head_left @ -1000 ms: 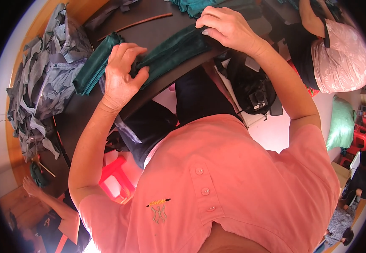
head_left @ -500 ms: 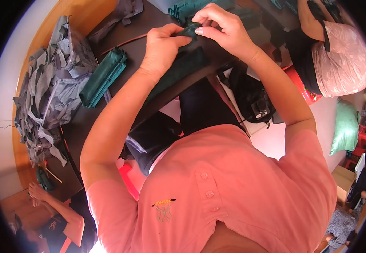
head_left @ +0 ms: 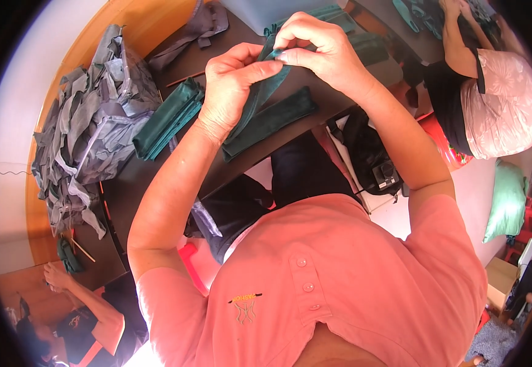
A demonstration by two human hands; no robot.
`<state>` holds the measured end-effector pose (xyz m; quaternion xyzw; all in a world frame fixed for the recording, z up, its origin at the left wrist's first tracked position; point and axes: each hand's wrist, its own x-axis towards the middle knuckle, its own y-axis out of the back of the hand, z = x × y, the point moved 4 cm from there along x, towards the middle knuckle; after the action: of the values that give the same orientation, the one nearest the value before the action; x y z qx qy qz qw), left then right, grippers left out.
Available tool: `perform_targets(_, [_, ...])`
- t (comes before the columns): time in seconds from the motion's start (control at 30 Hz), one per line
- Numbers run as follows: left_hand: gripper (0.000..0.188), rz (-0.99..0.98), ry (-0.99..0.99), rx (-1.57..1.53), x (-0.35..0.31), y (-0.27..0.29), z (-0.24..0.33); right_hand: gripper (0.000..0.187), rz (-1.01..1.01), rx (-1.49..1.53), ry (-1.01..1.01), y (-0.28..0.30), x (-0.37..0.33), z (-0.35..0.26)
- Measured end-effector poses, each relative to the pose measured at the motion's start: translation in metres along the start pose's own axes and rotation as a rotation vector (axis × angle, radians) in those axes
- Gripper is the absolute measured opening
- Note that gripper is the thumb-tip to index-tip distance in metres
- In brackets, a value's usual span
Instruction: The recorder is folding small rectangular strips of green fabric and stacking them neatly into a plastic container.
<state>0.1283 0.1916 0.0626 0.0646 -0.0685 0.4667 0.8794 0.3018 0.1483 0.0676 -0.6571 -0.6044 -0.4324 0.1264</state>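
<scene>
A dark green fabric strip (head_left: 258,98) is held up over the dark table between my two hands. My left hand (head_left: 232,82) is closed, its thumb and fingers pinching the strip. Beside it, the fingertips of my right hand (head_left: 321,55) pinch the same fabric almost touching the left thumb. Part of the strip hangs down behind my left hand. Beneath it, a flat folded green fabric piece (head_left: 272,122) lies along the near table edge. Left of my left forearm rests a stack of folded green fabric (head_left: 167,119).
Grey fabric strips (head_left: 88,131) are heaped at the left, partly in clear plastic. A grey cloth (head_left: 192,30) and a pale blue bin (head_left: 247,12) stand at the back. Co-workers sit at right, in a pale pink top (head_left: 511,104), and at lower left (head_left: 82,318).
Both hands have lifted the green strip, and more of its length now shows hanging. The fingertips have come closer together. The whole view has shifted slightly.
</scene>
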Motion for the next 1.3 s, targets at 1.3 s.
perform_targets(1.3, [0.027,0.033,-0.309,-0.246,-0.108,0.014,0.068,0.013,0.012,-0.189,0.253,-0.023,0.022,-0.172])
